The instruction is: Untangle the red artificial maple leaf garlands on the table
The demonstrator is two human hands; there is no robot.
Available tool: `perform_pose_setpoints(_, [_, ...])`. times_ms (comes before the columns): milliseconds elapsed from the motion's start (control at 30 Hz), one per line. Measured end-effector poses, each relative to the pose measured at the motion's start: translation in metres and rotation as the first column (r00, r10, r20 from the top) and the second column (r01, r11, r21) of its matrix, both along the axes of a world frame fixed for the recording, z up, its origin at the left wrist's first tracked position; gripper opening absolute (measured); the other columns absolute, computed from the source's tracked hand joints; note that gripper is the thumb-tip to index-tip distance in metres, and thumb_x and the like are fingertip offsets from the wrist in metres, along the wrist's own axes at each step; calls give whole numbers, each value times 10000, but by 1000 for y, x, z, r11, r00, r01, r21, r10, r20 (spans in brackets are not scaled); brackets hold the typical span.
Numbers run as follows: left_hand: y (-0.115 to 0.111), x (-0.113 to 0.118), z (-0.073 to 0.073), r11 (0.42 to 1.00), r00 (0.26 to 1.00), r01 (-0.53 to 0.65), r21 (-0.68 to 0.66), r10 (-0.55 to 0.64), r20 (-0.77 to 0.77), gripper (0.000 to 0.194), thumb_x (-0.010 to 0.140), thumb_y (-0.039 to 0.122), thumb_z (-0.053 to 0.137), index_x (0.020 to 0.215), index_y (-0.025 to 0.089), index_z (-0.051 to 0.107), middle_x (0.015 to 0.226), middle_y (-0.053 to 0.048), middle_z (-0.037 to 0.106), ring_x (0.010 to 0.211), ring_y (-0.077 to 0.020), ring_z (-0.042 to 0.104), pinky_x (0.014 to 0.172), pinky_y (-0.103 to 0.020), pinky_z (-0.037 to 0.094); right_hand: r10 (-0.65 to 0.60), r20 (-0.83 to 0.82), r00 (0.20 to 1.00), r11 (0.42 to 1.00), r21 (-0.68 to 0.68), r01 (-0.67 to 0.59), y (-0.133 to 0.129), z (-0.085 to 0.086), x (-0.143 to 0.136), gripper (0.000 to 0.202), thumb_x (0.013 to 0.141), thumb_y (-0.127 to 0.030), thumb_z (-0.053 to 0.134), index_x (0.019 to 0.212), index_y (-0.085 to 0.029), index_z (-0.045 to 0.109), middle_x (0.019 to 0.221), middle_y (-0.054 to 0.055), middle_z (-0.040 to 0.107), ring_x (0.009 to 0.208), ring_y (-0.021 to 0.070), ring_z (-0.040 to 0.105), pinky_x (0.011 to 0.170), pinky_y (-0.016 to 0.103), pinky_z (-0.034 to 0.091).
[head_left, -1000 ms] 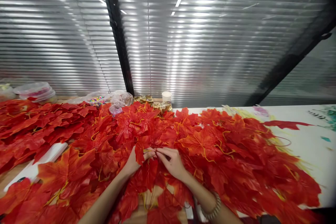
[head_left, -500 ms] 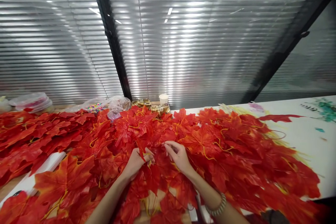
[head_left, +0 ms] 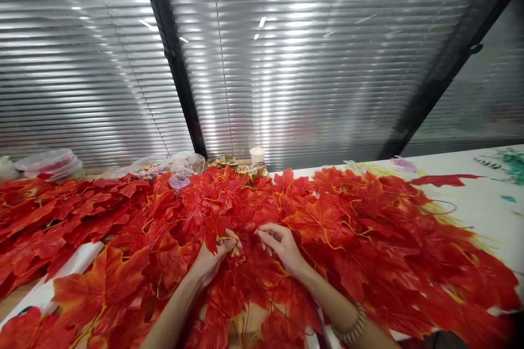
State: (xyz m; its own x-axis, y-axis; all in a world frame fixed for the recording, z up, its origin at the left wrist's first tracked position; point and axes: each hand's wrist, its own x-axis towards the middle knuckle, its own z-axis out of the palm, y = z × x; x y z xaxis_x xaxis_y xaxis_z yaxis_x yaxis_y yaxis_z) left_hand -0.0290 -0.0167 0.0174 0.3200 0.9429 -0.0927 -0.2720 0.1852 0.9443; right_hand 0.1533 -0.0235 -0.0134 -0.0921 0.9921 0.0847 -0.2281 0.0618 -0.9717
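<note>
Red and orange artificial maple leaves (head_left: 315,218) with yellow stems cover the table in a thick layer. Amid them, my left hand (head_left: 215,259) is closed, thumb against fingers, on a red maple leaf (head_left: 210,234) whose yellow stem crosses the thumb. A short gap to the right, my right hand (head_left: 282,248) pinches with thumb and index finger. Whatever sits in that pinch is too thin to make out against the red. More leaves hang just below both hands, with thin brown strands among them.
At the back stand a paper cup (head_left: 257,154), gold packets (head_left: 251,170), a clear bag (head_left: 186,163) and lidded plastic tubs (head_left: 51,163). A white strip (head_left: 73,267) lies at left. Right, the white tabletop (head_left: 475,202) carries yellow strands and green bits (head_left: 513,166). Slatted blinds (head_left: 286,76) rise behind.
The leaf at my left hand has swung left and its yellow stem now shows over the thumb. My right hand has barely moved. The view has shifted slightly.
</note>
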Motion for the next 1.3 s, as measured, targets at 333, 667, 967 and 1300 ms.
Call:
perform_pose_setpoints(333, [1, -5, -10, 946, 944, 318, -62, -310, 118, 348, 684, 463, 714, 774, 137, 634, 573, -12, 634, 372, -97, 537, 390, -191, 406, 91, -352, 932, 993, -44, -113, 7, 2, 8, 263, 756, -379, 681, 782, -136, 582, 531, -48, 466, 413, 29, 335, 428, 178, 246])
perform_pose_setpoints(667, [-26, 7, 39, 898, 896, 432, -87, -438, -68, 411, 713, 536, 644, 724, 128, 598, 502, -24, 629, 279, -81, 464, 314, -171, 315, 169, -206, 964, 984, -24, -177, 4, 1, 3, 269, 762, -388, 671, 816, -133, 605, 553, -33, 487, 458, 54, 387, 434, 181, 257])
perform_pose_setpoints(967, [-77, -2, 122, 956, 783, 234, 178, -77, -617, 420, 815, 502, 505, 550, 177, 474, 401, 15, 544, 314, -110, 497, 339, -187, 339, 65, -328, 943, 996, -37, -82, 7, -3, -3, 341, 746, -477, 654, 768, -170, 506, 583, -44, 481, 450, 55, 351, 431, 181, 271])
perform_pose_setpoints(1300, [-23, -53, 100, 848, 509, 117, 517, 396, -764, 397, 823, 468, 458, 529, 208, 398, 407, 39, 449, 390, -122, 424, 462, -223, 307, 161, -404, 900, 983, -20, -184, 3, 2, 0, 297, 765, -409, 664, 805, -155, 515, 542, -49, 487, 403, 43, 336, 399, 180, 211])
